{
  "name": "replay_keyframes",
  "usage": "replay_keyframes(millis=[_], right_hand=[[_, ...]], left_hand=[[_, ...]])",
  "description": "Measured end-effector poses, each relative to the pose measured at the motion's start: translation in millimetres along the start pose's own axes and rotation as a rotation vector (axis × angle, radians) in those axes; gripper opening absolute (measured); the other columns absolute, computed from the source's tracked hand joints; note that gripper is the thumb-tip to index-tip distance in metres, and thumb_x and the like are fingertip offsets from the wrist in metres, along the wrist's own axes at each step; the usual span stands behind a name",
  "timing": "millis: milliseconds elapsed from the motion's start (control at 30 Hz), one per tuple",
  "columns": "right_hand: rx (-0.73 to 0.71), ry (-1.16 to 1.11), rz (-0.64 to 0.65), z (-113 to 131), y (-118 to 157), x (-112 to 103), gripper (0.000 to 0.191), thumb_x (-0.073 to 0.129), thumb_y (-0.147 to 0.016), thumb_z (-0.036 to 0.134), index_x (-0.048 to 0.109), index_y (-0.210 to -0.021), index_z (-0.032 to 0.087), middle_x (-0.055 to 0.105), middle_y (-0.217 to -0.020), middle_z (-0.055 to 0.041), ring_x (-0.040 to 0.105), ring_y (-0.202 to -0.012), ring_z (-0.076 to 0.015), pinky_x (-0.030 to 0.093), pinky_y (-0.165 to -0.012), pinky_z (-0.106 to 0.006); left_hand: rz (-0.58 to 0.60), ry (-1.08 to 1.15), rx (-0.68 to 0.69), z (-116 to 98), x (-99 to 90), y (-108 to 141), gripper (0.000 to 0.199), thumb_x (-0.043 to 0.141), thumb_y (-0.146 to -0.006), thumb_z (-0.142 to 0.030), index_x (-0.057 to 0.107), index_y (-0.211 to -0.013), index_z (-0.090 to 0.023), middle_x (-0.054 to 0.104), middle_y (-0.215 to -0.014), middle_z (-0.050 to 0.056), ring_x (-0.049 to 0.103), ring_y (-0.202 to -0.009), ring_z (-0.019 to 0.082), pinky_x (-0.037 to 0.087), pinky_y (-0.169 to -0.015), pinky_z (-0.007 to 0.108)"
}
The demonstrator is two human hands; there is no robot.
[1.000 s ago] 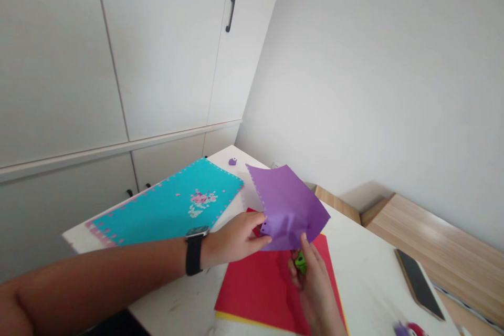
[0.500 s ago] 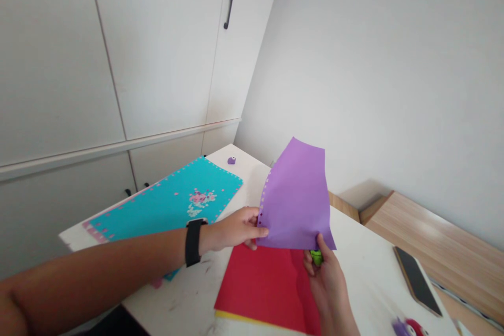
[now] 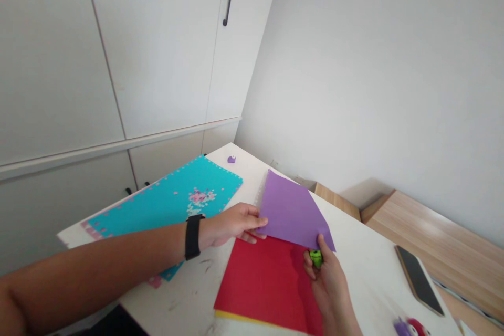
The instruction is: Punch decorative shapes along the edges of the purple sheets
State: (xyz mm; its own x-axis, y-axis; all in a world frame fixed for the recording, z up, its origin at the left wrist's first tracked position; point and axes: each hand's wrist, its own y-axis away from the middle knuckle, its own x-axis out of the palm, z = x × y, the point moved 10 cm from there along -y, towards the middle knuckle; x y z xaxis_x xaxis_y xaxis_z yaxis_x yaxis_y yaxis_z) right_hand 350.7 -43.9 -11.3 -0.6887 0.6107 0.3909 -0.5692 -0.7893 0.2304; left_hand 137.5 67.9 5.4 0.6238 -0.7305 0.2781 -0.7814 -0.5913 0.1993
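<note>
Purple sheet (image 3: 291, 210): held above the near part of the table (image 3: 366, 273), over the red sheet (image 3: 268, 283), between the two hands. Left hand (image 3: 240, 223): thumb and fingers clamped on its near left corner. Right hand (image 3: 325, 273): thumb pressed on its near right corner, fingers curled around the green punch (image 3: 315, 258), just below the sheet's near edge. Blue sheet (image 3: 169, 199), bearing paper bits (image 3: 201, 197): left of the purple sheet. Phone (image 3: 419, 279): right of the right hand.

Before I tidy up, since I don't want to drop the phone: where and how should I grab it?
Grip the phone across its long edges, around the middle, coming from above; it lies flat and looks narrow. Your right hand, nearer, would need freeing first.
</note>
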Motion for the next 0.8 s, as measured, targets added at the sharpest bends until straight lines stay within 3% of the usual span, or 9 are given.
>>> replay_keyframes(millis=[100,233,333,400,467,533,700,800], right_hand=[[0.041,-0.014,-0.029,-3,1,-2,0.054,0.080,-0.075,0.064,0.049,-0.072,0.021,0.047,-0.048,0.0087,0.033,-0.038,-0.0050,0.020,-0.032,-0.015],[0.079,0.009,-0.027,-4,2,-2,0.049,0.078,-0.079,0.061,0.050,-0.071,0.021,0.046,-0.046,0.0080,0.030,-0.037,-0.0051,0.018,-0.032,-0.015],[0.114,0.011,-0.014,-3,5,0,0.044,0.081,-0.078,0.055,0.055,-0.074,0.020,0.052,-0.051,0.0062,0.035,-0.038,-0.0054,0.017,-0.031,-0.015],[0.147,-0.017,0.016,-3,9,5,0.039,0.082,-0.077,0.052,0.061,-0.081,0.019,0.060,-0.060,0.0040,0.044,-0.042,-0.0067,0.025,-0.033,-0.014],[0.212,-0.070,0.083,-5,17,16,0.036,0.083,-0.077,0.048,0.066,-0.090,0.019,0.067,-0.071,0.0014,0.057,-0.054,-0.0102,0.043,-0.044,-0.017],[0.293,-0.119,0.191,-12,28,33,0.031,0.084,-0.077,0.041,0.070,-0.093,0.019,0.071,-0.082,-0.0015,0.065,-0.067,-0.0137,0.054,-0.060,-0.022],[0.325,-0.114,0.425,-23,52,69,0.024,0.083,-0.070,0.014,0.075,-0.092,0.014,0.073,-0.090,-0.0058,0.066,-0.078,-0.0160,0.053,-0.064,-0.023],[0.318,-0.060,0.471,-31,59,79,0.024,0.082,-0.073,0.013,0.075,-0.096,0.013,0.074,-0.095,-0.0089,0.068,-0.082,-0.0173,0.055,-0.064,-0.023]], left_hand=[[0.068,-0.023,-0.014,1,7.3,3,0.040,0.085,-0.077,-0.048,0.072,-0.100,-0.018,0.073,-0.105,0.007,0.073,-0.100,0.025,0.057,-0.077,0.030],[0.058,-0.056,0.019,-4,6.7,3,0.041,0.083,-0.079,-0.048,0.073,-0.106,-0.017,0.074,-0.103,0.008,0.073,-0.100,0.026,0.057,-0.079,0.032],[0.044,-0.081,0.038,-6,5.3,2,0.040,0.080,-0.081,-0.049,0.074,-0.105,-0.017,0.074,-0.107,0.009,0.071,-0.102,0.024,0.056,-0.082,0.032],[0.021,-0.098,0.057,-8,3.5,2,0.039,0.079,-0.083,-0.050,0.075,-0.102,-0.017,0.074,-0.104,0.008,0.069,-0.100,0.022,0.056,-0.083,0.031],[-0.015,-0.105,0.076,-9,1.3,2,0.038,0.078,-0.083,-0.050,0.075,-0.098,-0.016,0.073,-0.099,0.007,0.068,-0.094,0.020,0.055,-0.080,0.030],[-0.055,-0.095,0.090,-9,-0.5,2,0.038,0.079,-0.082,-0.050,0.074,-0.095,-0.015,0.072,-0.093,0.006,0.067,-0.086,0.018,0.055,-0.076,0.029],[-0.088,-0.053,0.120,-6,3.3,2,0.039,0.081,-0.081,-0.047,0.072,-0.101,-0.016,0.073,-0.089,0.005,0.067,-0.081,0.017,0.053,-0.072,0.027],[-0.039,-0.036,0.114,-2,11.8,3,0.039,0.081,-0.081,-0.047,0.072,-0.103,-0.015,0.075,-0.093,0.007,0.068,-0.083,0.018,0.052,-0.073,0.027]])
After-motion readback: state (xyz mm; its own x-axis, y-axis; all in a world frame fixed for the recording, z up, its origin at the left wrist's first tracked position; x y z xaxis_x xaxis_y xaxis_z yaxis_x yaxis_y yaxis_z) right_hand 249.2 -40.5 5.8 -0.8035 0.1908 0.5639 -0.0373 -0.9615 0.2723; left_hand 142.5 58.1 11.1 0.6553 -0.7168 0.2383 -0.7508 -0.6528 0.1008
